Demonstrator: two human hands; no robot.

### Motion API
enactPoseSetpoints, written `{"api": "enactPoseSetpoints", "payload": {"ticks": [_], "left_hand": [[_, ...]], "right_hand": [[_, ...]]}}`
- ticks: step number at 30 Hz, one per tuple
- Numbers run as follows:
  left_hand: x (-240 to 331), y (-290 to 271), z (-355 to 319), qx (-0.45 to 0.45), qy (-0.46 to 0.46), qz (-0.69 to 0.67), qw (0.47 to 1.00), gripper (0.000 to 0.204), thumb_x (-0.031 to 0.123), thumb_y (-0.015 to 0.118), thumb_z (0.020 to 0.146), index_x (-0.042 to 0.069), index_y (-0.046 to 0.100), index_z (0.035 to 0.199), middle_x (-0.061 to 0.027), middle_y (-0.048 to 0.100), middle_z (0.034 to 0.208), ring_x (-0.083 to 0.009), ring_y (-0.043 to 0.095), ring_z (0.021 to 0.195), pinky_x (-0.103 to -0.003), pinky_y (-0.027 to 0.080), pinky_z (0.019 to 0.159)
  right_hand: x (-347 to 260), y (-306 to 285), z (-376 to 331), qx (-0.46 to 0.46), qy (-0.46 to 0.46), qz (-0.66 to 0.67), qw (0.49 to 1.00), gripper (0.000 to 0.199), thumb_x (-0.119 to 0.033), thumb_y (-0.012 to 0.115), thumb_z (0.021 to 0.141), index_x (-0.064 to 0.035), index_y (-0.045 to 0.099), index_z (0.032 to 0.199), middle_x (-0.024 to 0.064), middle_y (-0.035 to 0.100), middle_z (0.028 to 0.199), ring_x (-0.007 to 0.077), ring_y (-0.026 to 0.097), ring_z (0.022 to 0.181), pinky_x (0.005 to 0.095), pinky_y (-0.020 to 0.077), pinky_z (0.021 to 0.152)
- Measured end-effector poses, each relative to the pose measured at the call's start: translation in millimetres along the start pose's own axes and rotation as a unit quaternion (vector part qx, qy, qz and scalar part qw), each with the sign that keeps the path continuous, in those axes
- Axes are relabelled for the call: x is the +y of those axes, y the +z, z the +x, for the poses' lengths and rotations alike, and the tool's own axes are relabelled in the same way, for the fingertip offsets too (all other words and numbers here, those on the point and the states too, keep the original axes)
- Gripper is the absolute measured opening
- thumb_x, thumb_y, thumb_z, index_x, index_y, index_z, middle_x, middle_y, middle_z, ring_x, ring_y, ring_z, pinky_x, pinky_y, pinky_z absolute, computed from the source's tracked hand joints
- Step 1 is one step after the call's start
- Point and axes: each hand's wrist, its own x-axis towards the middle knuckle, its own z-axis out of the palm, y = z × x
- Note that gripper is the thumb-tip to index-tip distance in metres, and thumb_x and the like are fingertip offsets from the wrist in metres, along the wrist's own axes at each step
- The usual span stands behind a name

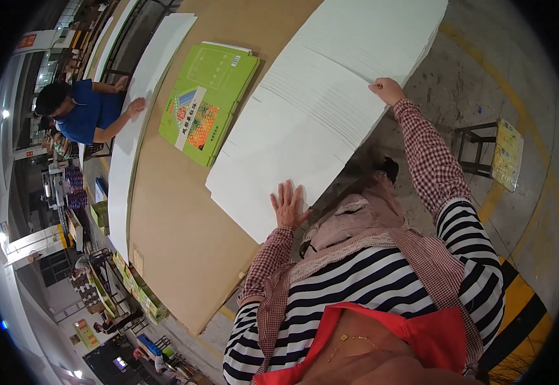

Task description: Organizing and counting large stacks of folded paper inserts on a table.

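Note:
Fanned-out white cardboard sheets (305, 122) lie on the brown table in front of me, their edges overlapping in rows. My left hand (288, 205) rests flat on the near left part of the top sheet, fingers spread. At the right edge of the sheets, my right hand (387, 91) is closed on the border of a white sheet, with the thumb side uppermost. Beyond the sheets sits a stack of flat green printed cartons (212, 102) with a pineapple picture.
Brown board covers the table (170, 237). Along its far side runs a long pile of white sheets (139, 109), where a person in blue (90, 109) works. A stool with a yellowish top (507, 157) stands on the floor to my right. Green cartons (141, 292) lie farther left.

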Motion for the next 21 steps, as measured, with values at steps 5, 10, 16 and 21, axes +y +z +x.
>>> {"api": "enactPoseSetpoints", "payload": {"ticks": [5,10,16,21], "left_hand": [[0,1,2,0.005,0.012,0.006,1.000,0.087,0.052,0.066,0.063,0.022,0.026,0.136,-0.0096,0.010,0.145,-0.0302,0.005,0.134,-0.055,0.002,0.103],[0,0,2,-0.002,0.001,-0.001,1.000,0.087,0.049,0.068,0.062,0.021,0.028,0.135,-0.0096,0.011,0.145,-0.0303,0.005,0.134,-0.055,0.002,0.103],[5,-3,7,-0.008,0.001,0.006,1.000,0.088,0.046,0.070,0.061,0.019,0.029,0.134,-0.0103,0.012,0.145,-0.0306,0.006,0.134,-0.055,0.004,0.103],[4,-5,5,-0.017,-0.002,0.020,1.000,0.091,0.047,0.071,0.059,0.019,0.029,0.134,-0.0110,0.011,0.145,-0.0310,0.006,0.134,-0.055,0.005,0.104]], "right_hand": [[7,4,11,-0.021,-0.057,-0.080,0.995,0.029,-0.031,0.053,0.082,-0.0033,0.060,0.073,0.0120,0.058,0.074,0.0257,0.056,0.071,0.0394,0.0434,0.062],[0,13,14,-0.026,-0.035,-0.100,0.994,0.029,-0.031,0.051,0.083,-0.0049,0.061,0.074,0.0111,0.058,0.073,0.0278,0.055,0.070,0.0403,0.0436,0.064],[6,16,19,-0.005,-0.065,-0.139,0.988,0.028,-0.031,0.051,0.083,-0.0057,0.060,0.076,0.0107,0.058,0.073,0.0270,0.055,0.071,0.0408,0.0437,0.064],[0,15,6,0.052,-0.071,-0.118,0.989,0.022,-0.028,0.056,0.081,-0.0062,0.059,0.079,0.0109,0.057,0.075,0.0271,0.055,0.071,0.0387,0.0445,0.064]]}}
